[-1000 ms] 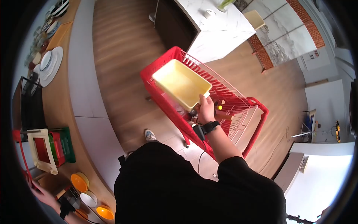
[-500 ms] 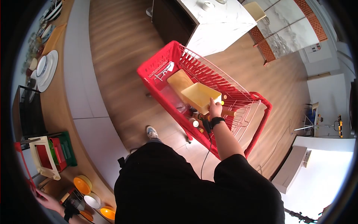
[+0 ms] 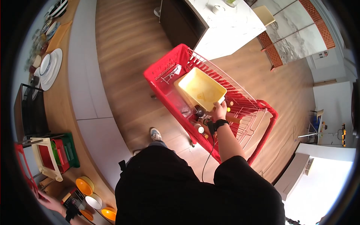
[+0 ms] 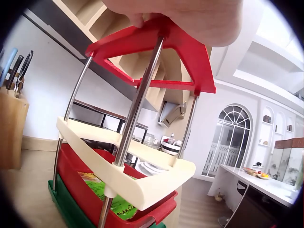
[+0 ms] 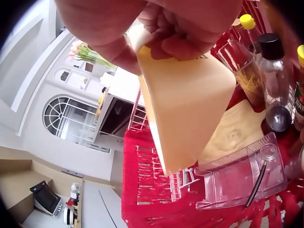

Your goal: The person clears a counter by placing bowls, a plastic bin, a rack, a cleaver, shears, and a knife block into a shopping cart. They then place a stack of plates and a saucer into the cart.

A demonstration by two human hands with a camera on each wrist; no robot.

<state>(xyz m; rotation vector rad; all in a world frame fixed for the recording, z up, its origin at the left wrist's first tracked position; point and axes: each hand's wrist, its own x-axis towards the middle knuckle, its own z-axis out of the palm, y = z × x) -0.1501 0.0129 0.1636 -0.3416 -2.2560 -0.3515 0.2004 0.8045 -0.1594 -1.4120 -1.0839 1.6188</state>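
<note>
My right hand (image 3: 220, 110) grips a pale yellow rectangular bin (image 3: 202, 90) by its near end, over the red-lined shopping cart (image 3: 165, 93). In the right wrist view, fingers curl over the rim of the bin (image 5: 185, 104), whose side faces the camera. Beneath it in that view lie a wooden board (image 5: 232, 133) and a clear plastic tray (image 5: 242, 178) with a dark stick. At the far left, my left hand (image 3: 51, 202) holds the red top frame (image 4: 142, 40) of a tiered rack with metal posts, a cream frame (image 4: 128, 175) and red and green trays below.
Bottles (image 5: 275, 85) and jars (image 3: 200, 129) crowd the cart's near end. Orange bowls (image 3: 85, 185) and a white bowl (image 3: 93, 201) stand on the counter beside the rack, with plates (image 3: 52, 69) farther along. A marble-topped island (image 3: 230, 30) stands beyond the cart.
The yellow bin first moved down toward the cart's near end, uncovering the board, then came back over it with its inside facing up. My left hand stays at the rack.
</note>
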